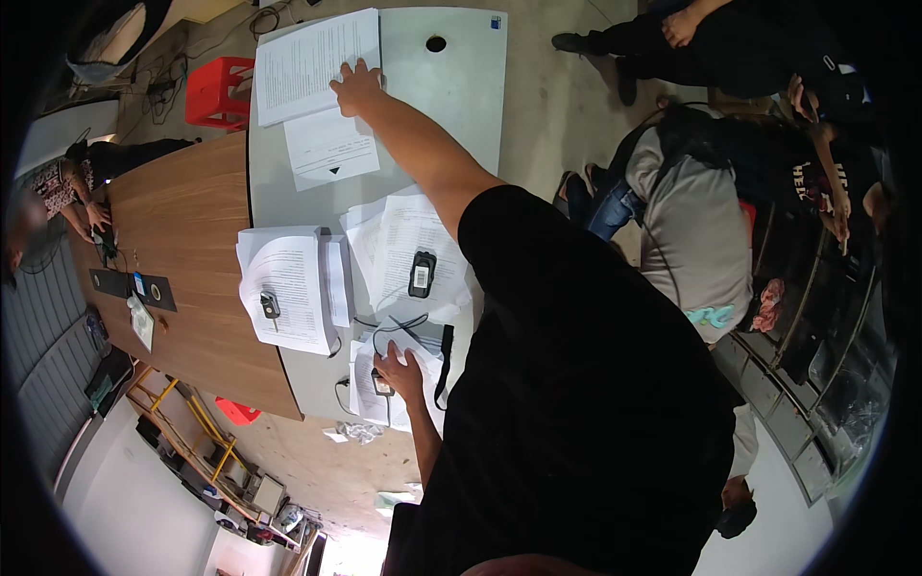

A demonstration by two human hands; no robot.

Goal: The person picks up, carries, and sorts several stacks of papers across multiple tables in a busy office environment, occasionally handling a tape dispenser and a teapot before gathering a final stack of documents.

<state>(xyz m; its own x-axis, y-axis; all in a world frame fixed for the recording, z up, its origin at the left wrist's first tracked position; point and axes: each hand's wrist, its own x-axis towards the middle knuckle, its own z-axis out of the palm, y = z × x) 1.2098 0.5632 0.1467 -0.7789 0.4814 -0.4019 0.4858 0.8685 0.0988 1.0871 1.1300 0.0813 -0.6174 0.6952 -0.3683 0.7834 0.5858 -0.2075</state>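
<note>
My right hand (359,88) reaches far across the white table (432,125). Its fingers are spread flat on the edge of a thick stack of printed paper (309,69). My left hand (399,374) lies low over loose sheets, its fingers apart, right beside a small dark device (382,383) with a pale face. Whether the hand touches that device I cannot tell. A black handheld device (422,275) with a white label rests on fanned sheets (389,230) between my arms. Another paper stack (293,322) carries a small dark metal clip-like object (270,305).
Against the white table stands a brown wooden table (192,269), with a person at its far side. A red stool (217,93) is near the upper left corner. Black cords (399,324) and a strap (445,365) lie by my left hand. Several people are at the right.
</note>
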